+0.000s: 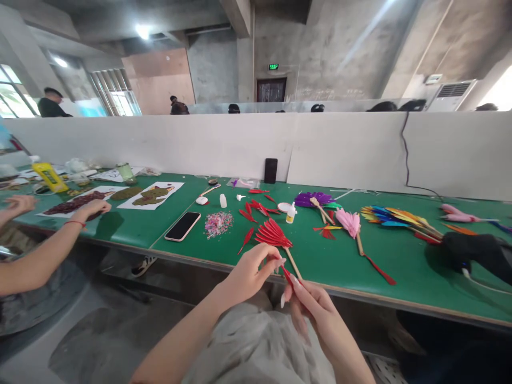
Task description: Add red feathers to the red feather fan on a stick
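Fingers (276, 262) of the left hand (257, 266) pinch the upper end of a red feather (287, 273), and the right hand (316, 300) grasps its lower part, near the front edge of the table (328, 258). Just beyond the hands lies a red fan (273, 233) with a wooden handle. Farther are a small bottle (290, 214) and loose feathers (260, 208). Leftward lie small colourful pieces (218, 224) and a phone (183, 226); rightward, a pink fan (348, 222).
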Tool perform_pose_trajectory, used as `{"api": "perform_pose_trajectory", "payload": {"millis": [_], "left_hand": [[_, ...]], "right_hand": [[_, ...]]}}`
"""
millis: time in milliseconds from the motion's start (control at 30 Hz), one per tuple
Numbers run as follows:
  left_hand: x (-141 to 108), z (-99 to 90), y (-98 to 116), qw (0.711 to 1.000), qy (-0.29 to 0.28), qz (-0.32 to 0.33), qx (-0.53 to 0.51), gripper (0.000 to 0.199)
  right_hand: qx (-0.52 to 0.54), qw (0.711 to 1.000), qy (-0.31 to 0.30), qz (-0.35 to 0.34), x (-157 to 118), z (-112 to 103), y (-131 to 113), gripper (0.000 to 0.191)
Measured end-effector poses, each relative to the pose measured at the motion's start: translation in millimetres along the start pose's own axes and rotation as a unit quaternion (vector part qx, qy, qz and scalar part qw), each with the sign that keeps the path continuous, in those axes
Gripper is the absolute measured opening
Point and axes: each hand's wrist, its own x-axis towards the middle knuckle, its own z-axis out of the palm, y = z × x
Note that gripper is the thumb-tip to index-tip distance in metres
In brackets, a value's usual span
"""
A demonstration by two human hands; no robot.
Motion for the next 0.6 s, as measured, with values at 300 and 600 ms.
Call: {"api": "perform_pose_trajectory", "payload": {"millis": [300, 600], "left_hand": [[-3.7, 5.5, -0.9, 1.000, 0.004, 0.010, -0.017, 0.020], [-0.7, 0.7, 1.5, 0.999, 0.030, 0.029, -0.013, 0.019]], "right_hand": [[-0.053, 0.998, 0.031, -0.023, -6.0, 2.6, -3.3, 0.043], [-0.040, 0.998, 0.041, -0.034, -7.1, 1.7, -3.3, 0.041]]}}
